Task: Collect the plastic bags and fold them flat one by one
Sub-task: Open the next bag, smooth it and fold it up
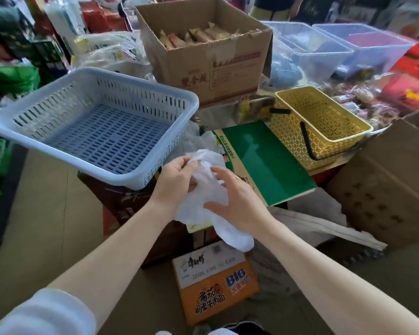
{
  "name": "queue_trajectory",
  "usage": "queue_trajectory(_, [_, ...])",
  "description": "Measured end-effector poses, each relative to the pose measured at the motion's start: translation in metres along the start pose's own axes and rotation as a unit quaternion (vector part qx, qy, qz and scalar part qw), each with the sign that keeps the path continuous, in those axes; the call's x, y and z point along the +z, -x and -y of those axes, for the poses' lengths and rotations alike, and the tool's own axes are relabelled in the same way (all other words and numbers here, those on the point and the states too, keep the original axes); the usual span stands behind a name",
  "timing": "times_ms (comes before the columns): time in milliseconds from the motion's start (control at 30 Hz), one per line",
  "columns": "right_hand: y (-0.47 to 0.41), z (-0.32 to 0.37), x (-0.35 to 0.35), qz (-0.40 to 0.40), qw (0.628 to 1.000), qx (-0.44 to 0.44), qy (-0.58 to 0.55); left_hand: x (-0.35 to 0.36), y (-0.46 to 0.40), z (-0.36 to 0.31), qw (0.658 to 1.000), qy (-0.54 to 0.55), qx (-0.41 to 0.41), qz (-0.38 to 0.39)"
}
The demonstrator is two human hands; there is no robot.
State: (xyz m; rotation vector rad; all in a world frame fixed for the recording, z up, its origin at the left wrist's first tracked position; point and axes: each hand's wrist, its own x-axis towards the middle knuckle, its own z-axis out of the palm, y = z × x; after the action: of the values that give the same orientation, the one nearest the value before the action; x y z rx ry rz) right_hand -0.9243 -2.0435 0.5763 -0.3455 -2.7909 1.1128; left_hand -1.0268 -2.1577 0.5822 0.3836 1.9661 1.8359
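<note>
Over an orange noodle carton [215,286] on the floor, left hand [177,182] and right hand [237,197] both pinch a crumpled white plastic bag [211,184] midair; behind sit a green box [264,160], pale slotted basket [102,136], yellow basket [288,136], open cardboard box [203,68]

The orange carton [215,290] reads "BIG" and "番茄鸡蛋牛肉面" under a "康师傅" logo.

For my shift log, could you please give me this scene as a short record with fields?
activity: handling one white plastic bag, still crumpled, not yet flat
left hand: pinches the bag's upper edge
right hand: holds the bag's middle, thumb below
bag position: in front of the green board
blue basket: left of the hands, slotted floor showing
yellow basket: to the right, black handle
</note>
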Motion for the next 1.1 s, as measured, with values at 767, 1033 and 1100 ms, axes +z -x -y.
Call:
queue_trajectory(767, [0.023, -0.062, -0.05, -0.077, 0.813, 0.153, -0.557, -0.008, 0.027, 0.033, 0.81, -0.344, 0.465, 0.093])
queue_trajectory(1033, [0.018, -0.038, -0.049, -0.107, 0.952, 0.121, -0.26, 0.004, 0.034, 0.036, 0.668, -0.463, 0.572, 0.105])
queue_trajectory(1100, [0.016, -0.036, -0.047, -0.09, 0.967, 0.116, -0.207, 0.005, 0.035, 0.038, 0.665, -0.468, 0.564, 0.142])
